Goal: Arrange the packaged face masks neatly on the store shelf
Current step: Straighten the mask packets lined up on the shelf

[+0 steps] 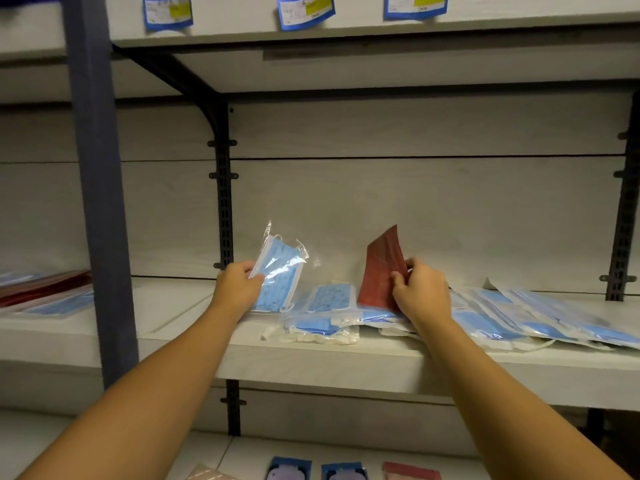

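I'm sorting: left hand (239, 289) pinching a blue mask pack (278, 271), right hand (420, 292) gripping the red pack (381, 271) at three o'clock; next, probably stack by colour.

blue packaged mask (279, 271) held upright, red packaged mask (381, 271) upright, blue packs (502, 315) strewn on shelf (311, 362)

shelf labels (306, 10) cropped, print unreadable

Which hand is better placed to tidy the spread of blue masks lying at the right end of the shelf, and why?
Probably the right hand: it sits beside the spread of blue masks, though it grips a red pack. The left hand holds a blue pack farther away.
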Available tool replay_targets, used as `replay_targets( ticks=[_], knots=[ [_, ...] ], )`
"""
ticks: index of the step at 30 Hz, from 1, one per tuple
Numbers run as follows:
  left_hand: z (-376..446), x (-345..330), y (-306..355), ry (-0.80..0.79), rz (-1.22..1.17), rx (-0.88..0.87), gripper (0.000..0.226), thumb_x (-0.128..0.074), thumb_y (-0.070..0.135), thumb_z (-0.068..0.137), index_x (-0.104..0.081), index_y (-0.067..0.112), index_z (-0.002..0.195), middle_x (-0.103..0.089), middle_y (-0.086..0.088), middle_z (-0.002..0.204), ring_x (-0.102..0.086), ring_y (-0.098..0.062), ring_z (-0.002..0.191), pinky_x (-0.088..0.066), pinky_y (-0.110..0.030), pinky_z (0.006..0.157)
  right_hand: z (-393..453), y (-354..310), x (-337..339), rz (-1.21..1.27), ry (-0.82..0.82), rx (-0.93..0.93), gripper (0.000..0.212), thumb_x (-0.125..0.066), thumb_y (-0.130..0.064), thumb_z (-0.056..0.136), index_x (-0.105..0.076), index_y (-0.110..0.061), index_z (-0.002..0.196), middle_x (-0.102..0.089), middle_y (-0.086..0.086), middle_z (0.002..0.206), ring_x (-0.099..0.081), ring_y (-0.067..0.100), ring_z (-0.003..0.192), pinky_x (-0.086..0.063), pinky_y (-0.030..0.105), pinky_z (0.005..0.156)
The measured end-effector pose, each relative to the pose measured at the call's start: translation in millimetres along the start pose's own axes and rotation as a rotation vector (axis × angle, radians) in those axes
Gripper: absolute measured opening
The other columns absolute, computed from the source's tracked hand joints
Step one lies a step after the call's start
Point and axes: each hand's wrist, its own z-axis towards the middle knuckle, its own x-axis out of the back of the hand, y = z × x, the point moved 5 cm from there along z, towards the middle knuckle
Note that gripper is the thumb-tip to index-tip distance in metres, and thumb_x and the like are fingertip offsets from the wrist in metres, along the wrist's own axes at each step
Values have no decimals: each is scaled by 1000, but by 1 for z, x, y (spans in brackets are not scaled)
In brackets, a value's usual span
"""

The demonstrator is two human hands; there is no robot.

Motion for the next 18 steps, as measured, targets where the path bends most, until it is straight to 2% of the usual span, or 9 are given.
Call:
replay_targets(
  ticks=[4, 7, 9, 11, 14, 17, 18],
  knots=[
    [-12, 14, 11, 71, -14, -40, 10, -59, 11, 93, -68, 15, 89, -69, -14, 91, -67, -34, 86, -56, -36, 70, -1, -8, 2, 172, 75, 51, 18, -60, -34, 98, -58, -21, 110, -70, 2, 96, -65, 26, 85, -56, 42, 75],
    [-23, 32, 19, 127, -67, -49, 11, -61, 10, 90, -70, 16, 89, -71, -10, 87, -67, -31, 82, -55, -36, 66, 0, -16, 4, 473, -20, 4, 13, -69, -33, 94, -59, -27, 99, -71, -1, 97, -69, 24, 86, -59, 49, 79],
    [-32, 44, 25, 129, -128, -16, 14, -63, 10, 89, -71, 19, 85, -72, -4, 85, -68, -26, 79, -57, -35, 68, -3, -16, 6, 725, -98, -121, 14, -76, -25, 88, -62, -28, 91, -73, 4, 96, -72, 26, 85, -61, 49, 79],
    [-40, 57, 29, 101, -172, 11, 15, -65, 11, 90, -72, 21, 82, -73, -1, 85, -71, -21, 80, -60, -34, 68, -8, -22, 11, 856, -146, -190, 16, -78, -18, 86, -65, -25, 90, -73, 9, 98, -73, 28, 86, -61, 47, 78],
    [-49, 83, 39, 67, -184, 18, 11, -68, 13, 92, -72, 21, 86, -72, 3, 90, -71, -14, 83, -60, -26, 62, -11, -50, 19, 932, -185, -159, 16, -77, -11, 87, -65, -21, 87, -71, 11, 96, -69, 24, 80, -59, 41, 76],
    [-58, 118, 44, 81, -270, 56, 11, -71, 12, 91, -70, 22, 87, -72, 1, 97, -71, -17, 90, -63, -35, 74, -22, -96, 25, 921, -281, -108, 7, -71, -11, 92, -66, -16, 93, -70, 2, 91, -66, 14, 79, -56, 38, 71],
    [-62, 127, 45, 78, -320, 70, 14, -72, 10, 91, -69, 23, 85, -72, 2, 96, -71, -17, 90, -63, -33, 73, -25, -107, 25, 912, -304, -103, 7, -70, -11, 93, -66, -13, 98, -69, 1, 92, -65, 13, 80, -53, 34, 67]
  ],
)
